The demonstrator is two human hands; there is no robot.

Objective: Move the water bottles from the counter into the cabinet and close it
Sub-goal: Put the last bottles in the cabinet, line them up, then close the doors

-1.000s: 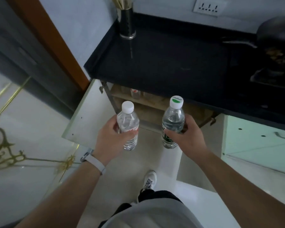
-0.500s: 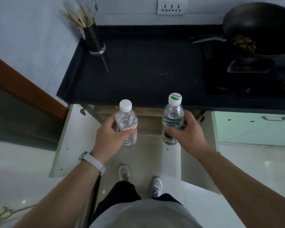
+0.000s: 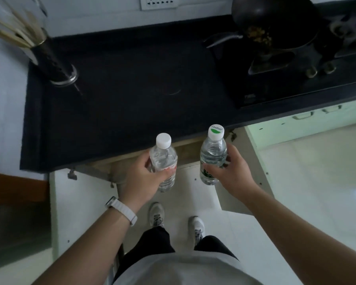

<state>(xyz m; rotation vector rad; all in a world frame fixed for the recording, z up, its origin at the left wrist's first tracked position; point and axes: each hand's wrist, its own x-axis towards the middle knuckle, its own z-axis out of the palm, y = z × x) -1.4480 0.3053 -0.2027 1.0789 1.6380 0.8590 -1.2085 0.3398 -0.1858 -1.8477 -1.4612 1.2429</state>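
Hands first: left hand point(image 3: 141, 177) wraps white-cap bottle point(image 3: 163, 159), right hand point(image 3: 232, 173) wraps green-cap bottle point(image 3: 213, 153); both upright, before open cabinet point(image 3: 185, 147), clear of counter point(image 3: 121, 99). Step: carry-over. Next likely needs a crouch, both set inside, doors point(image 3: 80, 202) swung shut.

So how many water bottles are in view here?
2. The white-capped bottle in the left hand, green-capped bottle in the right hand, both held before the open cabinet; others may be hidden inside.

Home kitchen: black counter point(image 3: 121, 103), stove point(image 3: 275, 79) w/ wok point(image 3: 275, 23) (food inside), chopstick holder point(image 3: 53, 64), cabinets point(image 3: 308, 124) below.
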